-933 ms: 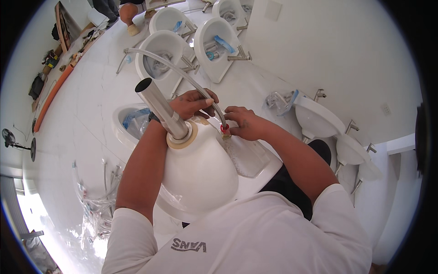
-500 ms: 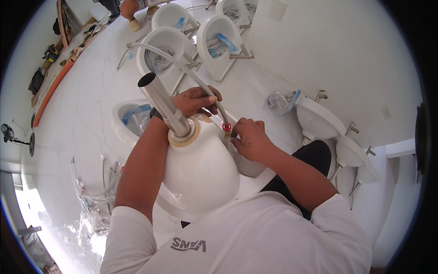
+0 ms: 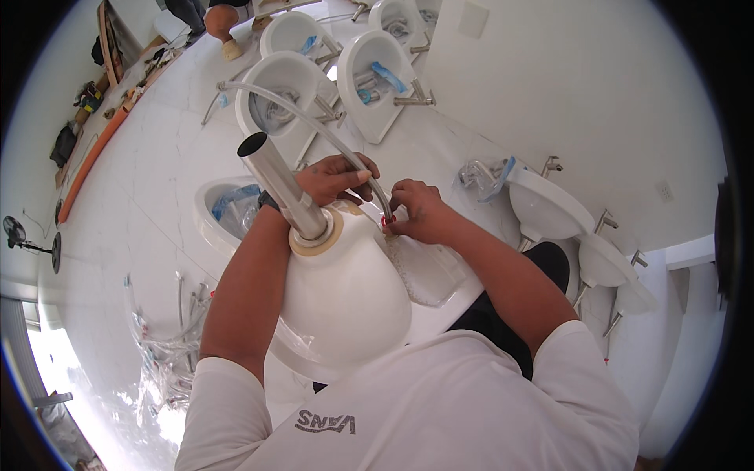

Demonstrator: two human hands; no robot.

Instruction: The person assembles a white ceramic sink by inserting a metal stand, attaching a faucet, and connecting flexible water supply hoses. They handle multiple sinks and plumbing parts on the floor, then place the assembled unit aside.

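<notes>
An upturned white washbasin (image 3: 345, 302) rests in front of me, its underside facing up. A shiny metal drain pipe (image 3: 287, 188) with a tan ring at its base juts up from it. A grey flexible supply hose (image 3: 314, 124) arcs over the basin and down to a fitting with a red ring (image 3: 387, 221) behind the bowl. My left hand (image 3: 339, 179) is closed round the hose a little above that fitting, thumb against it. The fingers of my right hand (image 3: 422, 212) pinch at the red-ringed fitting, partly hiding it.
Several white basins (image 3: 287, 86) with taps and bagged parts lie beyond my hands; more basins (image 3: 550, 204) stand by the right wall. Bagged hoses (image 3: 169, 345) lie at the left. An orange pipe (image 3: 90, 165) lies along the left wall. A person's leg (image 3: 221, 23) shows at the top.
My right hand has shifted up and closer to the hose, its fingers now around the red ring instead of below it. My left hand has stayed on the hose.
</notes>
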